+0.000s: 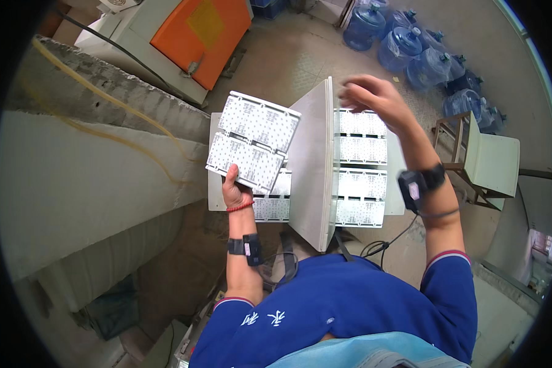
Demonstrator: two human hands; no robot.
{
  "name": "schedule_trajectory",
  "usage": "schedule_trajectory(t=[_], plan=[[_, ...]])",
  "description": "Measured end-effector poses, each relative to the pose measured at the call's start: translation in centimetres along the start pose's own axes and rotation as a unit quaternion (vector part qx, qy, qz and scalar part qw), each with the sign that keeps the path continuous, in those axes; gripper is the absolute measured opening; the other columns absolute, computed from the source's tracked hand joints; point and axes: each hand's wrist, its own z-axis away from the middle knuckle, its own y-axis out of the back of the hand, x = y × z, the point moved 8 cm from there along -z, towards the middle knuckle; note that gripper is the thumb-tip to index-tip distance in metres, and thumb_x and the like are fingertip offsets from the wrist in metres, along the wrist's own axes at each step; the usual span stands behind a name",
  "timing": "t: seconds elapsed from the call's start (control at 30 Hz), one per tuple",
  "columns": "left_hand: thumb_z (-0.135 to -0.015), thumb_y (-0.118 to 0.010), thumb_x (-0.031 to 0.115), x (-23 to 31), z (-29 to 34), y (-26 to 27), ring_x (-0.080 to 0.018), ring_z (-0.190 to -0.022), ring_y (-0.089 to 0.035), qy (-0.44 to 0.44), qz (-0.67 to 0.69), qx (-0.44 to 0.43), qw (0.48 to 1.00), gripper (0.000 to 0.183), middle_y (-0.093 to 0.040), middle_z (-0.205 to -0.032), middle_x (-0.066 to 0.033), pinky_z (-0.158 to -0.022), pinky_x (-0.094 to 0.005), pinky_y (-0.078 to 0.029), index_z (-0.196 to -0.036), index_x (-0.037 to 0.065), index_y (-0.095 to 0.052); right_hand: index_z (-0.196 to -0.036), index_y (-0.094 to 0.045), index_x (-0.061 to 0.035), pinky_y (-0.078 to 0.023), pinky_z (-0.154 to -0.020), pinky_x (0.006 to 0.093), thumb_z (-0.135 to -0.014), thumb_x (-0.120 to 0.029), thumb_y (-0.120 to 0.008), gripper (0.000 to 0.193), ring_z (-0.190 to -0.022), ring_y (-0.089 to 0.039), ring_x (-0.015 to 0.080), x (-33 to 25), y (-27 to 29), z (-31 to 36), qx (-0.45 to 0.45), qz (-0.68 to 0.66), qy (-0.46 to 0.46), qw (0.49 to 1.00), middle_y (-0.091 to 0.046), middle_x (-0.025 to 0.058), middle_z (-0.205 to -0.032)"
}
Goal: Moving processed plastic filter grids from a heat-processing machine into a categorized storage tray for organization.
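Observation:
My left hand [234,187] grips a white dotted panel [254,135] at its near edge, thumb on top and the other fingers hidden underneath. The panel is tilted and shows two halves with a dark slot between them. Below it, more white dotted panels [271,208] lie partly covered. A tall pale board [310,165] stands upright at the middle, dividing them from several similar panels [360,184] on the right. My right hand [374,98] is raised over the far end of the right-hand panels, slightly blurred, its fingers loosely bent and apart with nothing seen in them.
An orange cabinet door [199,43] is at the far left, beside a concrete ledge [122,92] with a yellow hose [107,95]. Several blue water jugs [405,43] stand at the far right. A stool [487,156] is to the right. A cable [383,245] hangs near my right arm.

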Motion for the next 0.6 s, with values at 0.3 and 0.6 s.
schedule_trajectory(t=[0.3, 0.6], plan=[[-0.075, -0.064, 0.007, -6.2, -8.2, 5.4, -0.0266, -0.108, -0.053, -0.050, -0.050, 0.115, 0.991, 0.053, -0.055, -0.117, -0.0112, -0.096, -0.0403, -0.041, -0.124, 0.001, -0.045, -0.108, -0.054, 0.0040, -0.050, -0.067, 0.0241, -0.089, -0.018, -0.054, 0.029, -0.077, -0.063, 0.0145, 8.3, 10.8, 15.6, 0.163, -0.018, -0.122, 0.979, -0.064, 0.0121, -0.092], [-0.079, -0.062, 0.012, -12.2, -10.2, 8.1, -0.0284, -0.107, -0.053, -0.002, -0.015, 0.193, 0.981, 0.044, -0.055, -0.115, -0.0113, -0.096, -0.0424, -0.041, -0.119, 0.002, -0.049, -0.109, -0.053, 0.0041, -0.050, -0.068, 0.0246, -0.089, -0.017, -0.054, 0.029, -0.076, -0.063, 0.0142, 12.0, 14.9, 23.4, 0.216, -0.037, -0.168, 0.961, -0.064, 0.0129, -0.092]])
